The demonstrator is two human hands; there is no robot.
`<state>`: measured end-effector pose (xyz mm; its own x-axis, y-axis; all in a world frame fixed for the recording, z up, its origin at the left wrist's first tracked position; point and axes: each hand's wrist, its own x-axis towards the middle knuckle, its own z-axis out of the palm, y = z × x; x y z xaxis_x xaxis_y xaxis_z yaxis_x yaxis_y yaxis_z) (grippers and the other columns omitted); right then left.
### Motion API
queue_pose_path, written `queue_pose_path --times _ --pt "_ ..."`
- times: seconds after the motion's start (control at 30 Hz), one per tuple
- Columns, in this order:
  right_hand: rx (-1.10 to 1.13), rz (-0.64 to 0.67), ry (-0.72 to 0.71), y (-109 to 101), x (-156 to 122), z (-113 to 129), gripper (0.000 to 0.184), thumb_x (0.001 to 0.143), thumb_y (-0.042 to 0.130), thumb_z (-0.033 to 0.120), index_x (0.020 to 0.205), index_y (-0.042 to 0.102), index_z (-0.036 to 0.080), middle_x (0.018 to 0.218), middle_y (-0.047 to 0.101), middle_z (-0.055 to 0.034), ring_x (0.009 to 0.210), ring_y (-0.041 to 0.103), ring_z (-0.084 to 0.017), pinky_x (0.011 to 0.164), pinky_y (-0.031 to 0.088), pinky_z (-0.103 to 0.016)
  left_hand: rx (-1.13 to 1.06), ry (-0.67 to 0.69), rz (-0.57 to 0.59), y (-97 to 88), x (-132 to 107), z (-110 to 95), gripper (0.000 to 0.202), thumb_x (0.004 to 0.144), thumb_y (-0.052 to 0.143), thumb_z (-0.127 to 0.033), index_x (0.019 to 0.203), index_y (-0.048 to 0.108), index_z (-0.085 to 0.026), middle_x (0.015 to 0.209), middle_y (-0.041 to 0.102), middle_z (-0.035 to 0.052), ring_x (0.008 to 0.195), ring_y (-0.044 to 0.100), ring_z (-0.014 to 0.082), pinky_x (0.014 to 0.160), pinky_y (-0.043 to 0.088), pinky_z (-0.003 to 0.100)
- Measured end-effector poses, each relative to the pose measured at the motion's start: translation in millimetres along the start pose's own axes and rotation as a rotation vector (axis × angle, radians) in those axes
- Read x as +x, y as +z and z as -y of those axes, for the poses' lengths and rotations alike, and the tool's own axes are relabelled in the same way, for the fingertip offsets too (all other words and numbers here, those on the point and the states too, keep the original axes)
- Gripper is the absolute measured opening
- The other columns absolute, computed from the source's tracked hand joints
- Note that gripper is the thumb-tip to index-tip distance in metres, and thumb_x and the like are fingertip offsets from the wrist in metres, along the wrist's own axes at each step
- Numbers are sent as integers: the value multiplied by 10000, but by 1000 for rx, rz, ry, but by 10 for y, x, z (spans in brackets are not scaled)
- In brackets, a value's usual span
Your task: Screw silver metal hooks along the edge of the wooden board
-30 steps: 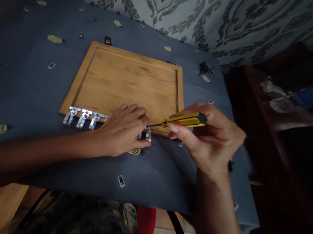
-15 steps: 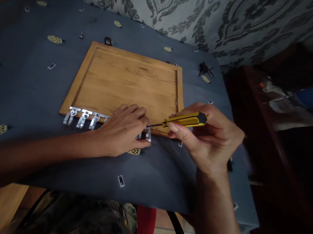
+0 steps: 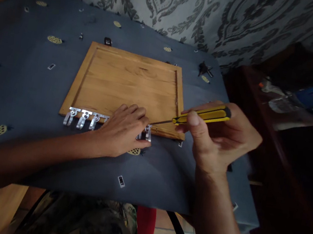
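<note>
A framed wooden board (image 3: 131, 85) lies on the table, with a metal hook rail (image 3: 85, 115) along its front edge. My left hand (image 3: 123, 131) is closed over the rail toward its right end, fingers curled on the board and thumb by the last hook. It hides the middle hooks. My right hand (image 3: 218, 138) grips a yellow-and-black screwdriver (image 3: 204, 114) by its handle. The slanted shaft runs left and down to the rail beside my left fingertips; whether the tip touches a screw is too small to tell.
A patterned blue cloth covers the table (image 3: 23, 96). Behind the board lie a small metal piece (image 3: 81, 36) and a black item (image 3: 108, 41). A black clamp-like object (image 3: 205, 69) sits at the back right. The wallpapered wall (image 3: 162, 3) borders the far edge.
My right hand has shifted right and slightly up with the screwdriver, showing more of its shaft and handle. The left hand, rail and board stay in place.
</note>
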<state>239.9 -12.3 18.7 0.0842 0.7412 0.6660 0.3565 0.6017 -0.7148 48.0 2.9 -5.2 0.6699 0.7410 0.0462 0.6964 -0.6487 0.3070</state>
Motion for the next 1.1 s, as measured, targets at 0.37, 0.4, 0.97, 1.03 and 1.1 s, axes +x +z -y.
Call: queue_pose_path --times 0.37,0.4,0.97,1.03,1.1 --pt "-87 112 40 7 -1 18 240 836 834 348 722 648 250 681 609 35 525 552 -118 490 459 -280 11 3 13 -17 3 -10 374 895 767 -465 1044 699 -129 1096 649 105 1120 578 315 941 438 427" --pt "-96 118 44 6 -1 18 242 837 833 353 721 647 251 675 610 35 528 551 -119 499 461 -282 14 7 5 -11 1 -6 372 893 767 -469 1035 698 -131 1083 649 103 1111 579 312 937 438 422" --pt "143 -119 435 107 101 -299 445 756 825 596 779 604 211 672 631 58 500 623 -90 502 498 -230 13 14 -22 -9 -10 -2 325 898 763 -439 1018 689 -147 1063 674 88 1071 605 294 908 464 418" --pt "204 -76 570 118 97 -417 485 720 827 634 791 595 213 664 629 56 509 625 -93 531 523 -236 8 13 -49 6 -15 2 289 887 772 -411 998 689 -157 1048 680 83 1047 612 292 890 471 421" --pt "201 -59 612 123 84 -533 492 737 798 651 815 588 214 676 650 37 512 640 -112 538 546 -256 -1 16 -77 23 -21 9 247 876 777 -384 968 686 -174 1027 682 73 1011 619 285 864 474 415"
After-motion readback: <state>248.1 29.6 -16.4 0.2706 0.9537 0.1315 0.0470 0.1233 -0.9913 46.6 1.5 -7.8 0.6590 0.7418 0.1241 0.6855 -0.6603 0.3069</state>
